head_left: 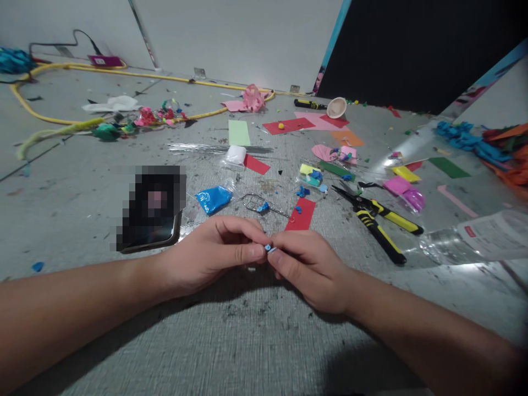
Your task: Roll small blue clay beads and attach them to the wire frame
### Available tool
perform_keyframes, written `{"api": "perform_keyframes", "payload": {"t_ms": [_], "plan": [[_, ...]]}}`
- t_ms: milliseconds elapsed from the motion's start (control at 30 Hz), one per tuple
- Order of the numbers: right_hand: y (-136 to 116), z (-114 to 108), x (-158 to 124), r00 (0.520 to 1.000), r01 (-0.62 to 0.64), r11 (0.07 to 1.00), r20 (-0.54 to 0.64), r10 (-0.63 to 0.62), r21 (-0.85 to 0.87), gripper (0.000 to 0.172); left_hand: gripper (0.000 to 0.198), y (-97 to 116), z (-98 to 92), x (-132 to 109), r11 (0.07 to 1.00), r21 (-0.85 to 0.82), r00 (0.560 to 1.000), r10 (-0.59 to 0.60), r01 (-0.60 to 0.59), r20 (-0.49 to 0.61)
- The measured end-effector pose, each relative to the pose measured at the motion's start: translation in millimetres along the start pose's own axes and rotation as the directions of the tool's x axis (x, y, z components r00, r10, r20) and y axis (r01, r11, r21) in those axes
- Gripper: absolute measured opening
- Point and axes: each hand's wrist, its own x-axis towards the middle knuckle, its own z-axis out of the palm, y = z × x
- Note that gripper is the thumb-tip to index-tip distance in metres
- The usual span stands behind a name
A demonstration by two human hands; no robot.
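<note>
My left hand and my right hand meet low over the grey floor, fingers pinched together. Between the fingertips sits a tiny blue piece, held by both hands. Just beyond them lie a red paper strip, a thin wire loop with a blue bit and a blue bag.
A phone lies left of my hands. Yellow-handled pliers lie to the right beside clear plastic bags. Coloured paper scraps, a bundle of wires and a yellow cable are scattered farther back. A dark panel stands behind.
</note>
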Motion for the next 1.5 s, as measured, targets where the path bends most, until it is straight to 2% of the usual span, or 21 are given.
{"api": "perform_keyframes", "payload": {"t_ms": [767,1000,1500], "plan": [[-0.1,0.2,-1.6,0.999,-0.024,1.000,0.024,0.024,0.005,0.035,0.006,-2.9,-3.8,-0.6,0.999,0.037,1.000,0.028,-0.028,0.004],[-0.1,0.1,-0.1,1.000,0.011,1.000,0.016,-0.011,0.012,0.035,0.008,1.0,-3.7,-2.4,0.998,0.054,0.999,-0.031,0.030,0.017],[-0.2,-1.3,-1.6,0.997,-0.036,0.999,0.068,0.035,0.020,0.037,0.008,0.6,-2.1,-2.8,0.994,0.094,0.999,-0.055,0.054,0.001]]}}
